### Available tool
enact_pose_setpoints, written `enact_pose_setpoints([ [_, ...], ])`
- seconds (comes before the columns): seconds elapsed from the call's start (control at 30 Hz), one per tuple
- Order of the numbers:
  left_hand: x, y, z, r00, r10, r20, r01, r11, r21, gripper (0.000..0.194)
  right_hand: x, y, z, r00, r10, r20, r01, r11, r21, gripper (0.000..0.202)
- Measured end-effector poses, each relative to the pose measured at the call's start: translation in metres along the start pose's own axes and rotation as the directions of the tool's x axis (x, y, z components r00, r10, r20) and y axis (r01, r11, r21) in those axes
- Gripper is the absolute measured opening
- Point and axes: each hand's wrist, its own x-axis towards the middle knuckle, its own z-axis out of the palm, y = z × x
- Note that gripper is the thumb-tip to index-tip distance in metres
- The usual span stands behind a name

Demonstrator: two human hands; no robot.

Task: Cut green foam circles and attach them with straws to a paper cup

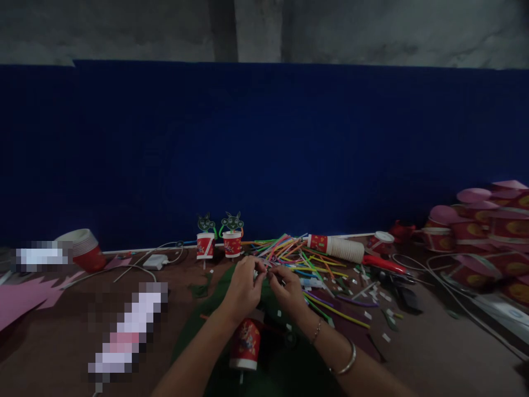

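My left hand (247, 284) and my right hand (286, 290) come close together at the middle of the table, thumbs and fingertips pinched. Whatever is between their fingertips is too small and dark to make out. Below my left hand, a red paper cup (246, 343) with a white rim lies over dark green material (219, 353), a thin stick poking out of its lower end. Just beyond my hands spreads a pile of colourful pipe cleaners (285, 248). Two red cups (205, 246) (232, 244) topped with dark animal-face cutouts stand behind, left of the pile.
At the right are stacked red cups with pink pieces (475, 231), a red-handled tool (386, 264), a lying cup stack (341, 248), a white cable and small scraps. Leftward are nested cups (85, 248), a white adapter (155, 262) and pink paper (25, 300). A blue partition (264, 149) stands behind.
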Motion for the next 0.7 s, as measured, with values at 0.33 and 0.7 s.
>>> enact_pose_setpoints([
  [0.33,0.002,0.016,-0.009,0.957,-0.118,-0.266,-0.001,0.913,-0.408,0.014,0.009,-0.007,0.006,0.98,0.197,0.016,-0.187,0.899,0.395,0.022],
  [0.7,0.017,-0.002,-0.01,0.597,-0.757,0.266,0.426,0.019,-0.904,0.011,0.022,0.03,-0.023,0.988,-0.145,0.055,0.147,0.771,-0.619,0.015],
])
